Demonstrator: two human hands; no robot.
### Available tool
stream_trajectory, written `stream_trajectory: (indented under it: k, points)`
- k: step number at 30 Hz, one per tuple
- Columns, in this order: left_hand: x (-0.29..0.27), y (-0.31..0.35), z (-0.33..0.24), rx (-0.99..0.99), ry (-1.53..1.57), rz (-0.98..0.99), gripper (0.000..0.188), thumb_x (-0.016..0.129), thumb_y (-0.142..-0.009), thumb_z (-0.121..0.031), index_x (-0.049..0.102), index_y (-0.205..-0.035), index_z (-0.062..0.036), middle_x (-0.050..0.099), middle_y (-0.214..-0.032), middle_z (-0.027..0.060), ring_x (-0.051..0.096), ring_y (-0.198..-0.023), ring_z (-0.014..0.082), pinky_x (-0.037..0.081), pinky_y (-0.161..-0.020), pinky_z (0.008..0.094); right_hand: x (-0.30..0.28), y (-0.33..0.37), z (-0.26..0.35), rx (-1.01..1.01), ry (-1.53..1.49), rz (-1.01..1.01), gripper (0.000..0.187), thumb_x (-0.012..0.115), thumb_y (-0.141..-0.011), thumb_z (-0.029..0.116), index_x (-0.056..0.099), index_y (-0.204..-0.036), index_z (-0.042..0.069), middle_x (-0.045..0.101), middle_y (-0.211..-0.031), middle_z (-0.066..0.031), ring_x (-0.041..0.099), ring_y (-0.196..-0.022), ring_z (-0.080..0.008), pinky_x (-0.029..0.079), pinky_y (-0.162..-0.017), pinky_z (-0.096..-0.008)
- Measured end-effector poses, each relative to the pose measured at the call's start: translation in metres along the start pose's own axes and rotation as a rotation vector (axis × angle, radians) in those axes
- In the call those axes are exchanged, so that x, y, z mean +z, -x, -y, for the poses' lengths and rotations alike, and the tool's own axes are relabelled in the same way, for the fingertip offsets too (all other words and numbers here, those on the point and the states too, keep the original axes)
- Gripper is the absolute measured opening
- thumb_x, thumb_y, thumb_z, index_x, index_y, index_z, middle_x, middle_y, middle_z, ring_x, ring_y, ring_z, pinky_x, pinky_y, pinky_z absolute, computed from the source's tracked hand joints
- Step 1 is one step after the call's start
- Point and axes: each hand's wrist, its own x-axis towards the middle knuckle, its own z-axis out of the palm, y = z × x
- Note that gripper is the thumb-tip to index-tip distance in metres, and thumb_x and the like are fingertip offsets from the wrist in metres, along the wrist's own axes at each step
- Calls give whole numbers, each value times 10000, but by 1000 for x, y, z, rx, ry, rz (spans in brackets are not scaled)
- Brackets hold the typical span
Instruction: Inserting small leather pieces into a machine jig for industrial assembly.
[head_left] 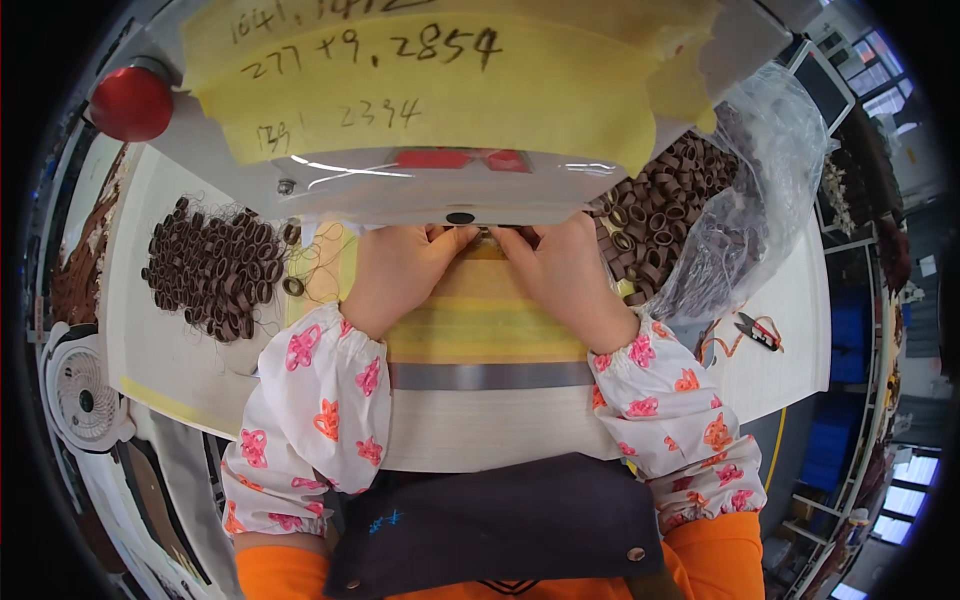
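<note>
My left hand (405,268) and my right hand (562,270) meet at the lower edge of a white machine head (560,190). Thumbs and fingers are pinched close together there, with the fingertips partly hidden under the machine. Whatever small thing lies between them is too covered to make out. Beneath my hands, the white work table (490,425) carries yellow tape strips (480,345) and a grey strip (490,376). Close by my left wrist lies a pile of small brown loops (215,265) with loose threads. More brown loops (665,205) fill a clear plastic bag (765,190) beyond my right hand.
Yellow paper (440,75) with handwriting covers the machine's front, and a red knob (132,102) sticks out at its left. Thread snips (760,332) with an orange cord lie on the table's right. A white fan (85,395) stands at the left; blue bins (838,430) sit at the right.
</note>
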Motion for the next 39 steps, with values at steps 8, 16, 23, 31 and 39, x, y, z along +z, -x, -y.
stream_trajectory:
  k: [8,16,23,31,39]
  points:
    - [0,-3,2,128,-17,-45,238,668,-770,-208,606,-655,-9,489,-466,64,405,-402,186,330,-429,326,3,-1,-2,-32,-8,-25,68,602,-750,-4,540,-766,-26,568,-729,-182,549,-692,-360,427,-596,-412]
    - [-2,-3,-2,74,-50,-14,214,649,-785,-251,647,-727,-44,571,-553,71,522,-489,220,395,-488,335,0,-3,2,-21,19,-8,81,604,-750,-12,531,-772,-37,573,-734,-202,551,-691,-387,435,-602,-433]
    - [-2,-2,-1,28,-60,27,248,592,-830,-317,654,-766,-86,592,-604,73,560,-534,244,418,-506,340,-2,-5,5,32,52,43,99,603,-747,-17,510,-760,-49,574,-720,-219,563,-689,-400,448,-590,-427]
    - [-7,0,0,27,-65,6,277,635,-821,-291,650,-829,-15,547,-554,62,447,-493,129,374,-496,283,3,-8,0,3,100,24,98,611,-745,-7,520,-756,-40,580,-707,-213,568,-677,-389,451,-595,-427]
    - [-5,0,-5,7,-45,-22,328,656,-811,-316,607,-717,-6,479,-512,16,400,-478,79,328,-463,275,2,-7,-2,58,35,59,107,619,-745,15,526,-733,-35,578,-691,-193,571,-661,-364,449,-583,-410]
